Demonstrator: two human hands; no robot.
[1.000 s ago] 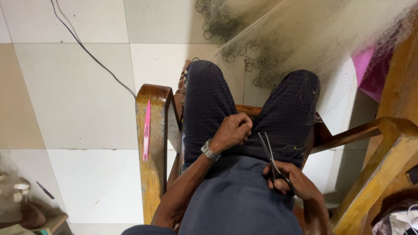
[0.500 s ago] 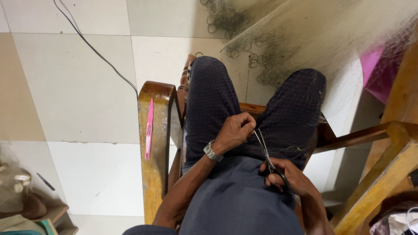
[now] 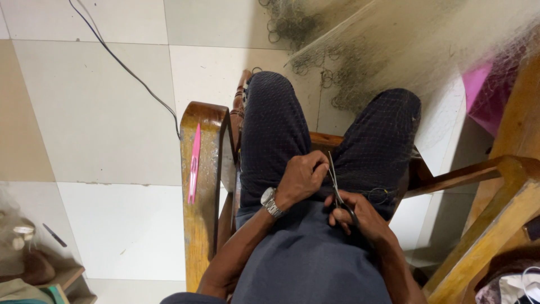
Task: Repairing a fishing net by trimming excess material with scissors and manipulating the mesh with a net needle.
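Now my right hand point(image 3: 360, 217) grips barely-parted scissors point(image 3: 337, 188) at frame centre; my left hand point(image 3: 301, 180) pinches the net point(image 3: 382, 129), mostly untrimmed.

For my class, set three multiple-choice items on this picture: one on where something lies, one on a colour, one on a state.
1. Where does the netting needle lie?
A. on the wooden armrest
B. on the floor tiles
C. in the person's lap

2. What colour is that needle?
A. green
B. pink
C. white

3. How are the scissors held?
A. lying loose on a knee
B. hanging from the net
C. gripped in the right hand, blades pointing away from the body

Answers: 1 A, it rests along the armrest top. 2 B, it is bright pink. 3 C, the right hand's fingers wrap the handles while the left hand pinches the fine net beside the blades.
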